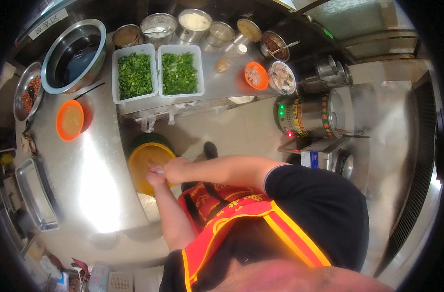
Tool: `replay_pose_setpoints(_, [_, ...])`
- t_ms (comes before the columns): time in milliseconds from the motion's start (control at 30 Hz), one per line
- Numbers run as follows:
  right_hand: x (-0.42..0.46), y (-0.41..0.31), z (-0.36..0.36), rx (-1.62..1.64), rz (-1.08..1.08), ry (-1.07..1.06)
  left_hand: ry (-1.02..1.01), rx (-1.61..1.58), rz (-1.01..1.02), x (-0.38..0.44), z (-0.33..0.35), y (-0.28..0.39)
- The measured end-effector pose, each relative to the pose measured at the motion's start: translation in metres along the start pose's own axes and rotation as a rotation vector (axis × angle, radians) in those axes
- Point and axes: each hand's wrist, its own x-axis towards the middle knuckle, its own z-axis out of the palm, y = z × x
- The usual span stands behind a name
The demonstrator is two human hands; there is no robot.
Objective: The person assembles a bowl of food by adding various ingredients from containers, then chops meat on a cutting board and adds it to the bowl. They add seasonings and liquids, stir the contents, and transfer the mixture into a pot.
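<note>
My left hand (156, 177) and my right hand (176, 171) meet over a round yellow bin (137, 171) standing on the floor beside the steel counter. Between them shows a small whitish thing (159, 171), too blurred to name. My right fingers are curled around it. Touching it from the other side, my left hand has its fingers partly hidden and blurred. Behind the yellow bin's rim, a dark green bin edge (154, 138) is visible.
On the steel counter (97, 153) sit an orange bowl of liquid (71, 120), a large metal basin (99, 58) and a metal tray (43, 204). Two plastic tubs of chopped greens (134, 75) stand at the back. An electric cooker (309, 113) is at right.
</note>
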Motion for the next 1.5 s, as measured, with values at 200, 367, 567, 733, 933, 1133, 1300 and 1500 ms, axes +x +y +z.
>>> replay_pose_setpoints(200, [-0.025,-0.001,-0.008,0.135,0.071,0.03,0.068,0.094,0.112,-0.007,0.019,0.033])
replay_pose_setpoints(367, [-0.047,-0.014,-0.01,0.188,0.034,0.043,0.316,0.342,0.416,-0.012,0.027,0.052])
replay_pose_setpoints(567, [-0.042,-0.046,-0.022,0.262,-0.093,0.161,0.342,0.688,0.433,-0.001,-0.022,0.08])
replay_pose_setpoints(733, [0.038,-0.018,0.028,0.309,0.016,0.164,0.264,0.721,0.24,-0.064,0.012,0.032])
replay_pose_setpoints(933, [0.051,-0.002,0.081,0.4,-0.073,0.354,0.093,0.447,-0.067,-0.092,0.045,-0.008])
replay_pose_setpoints(1133, [0.019,0.013,0.058,1.052,-0.004,-0.026,0.095,0.299,0.016,-0.051,0.042,-0.009])
replay_pose_setpoints(1300, [0.089,0.021,0.068,0.911,-0.065,0.266,0.302,0.191,0.29,-0.059,0.053,-0.058])
replay_pose_setpoints(1500, [0.062,0.038,0.044,0.242,-0.099,0.026,0.351,0.16,0.257,-0.02,0.022,0.009])
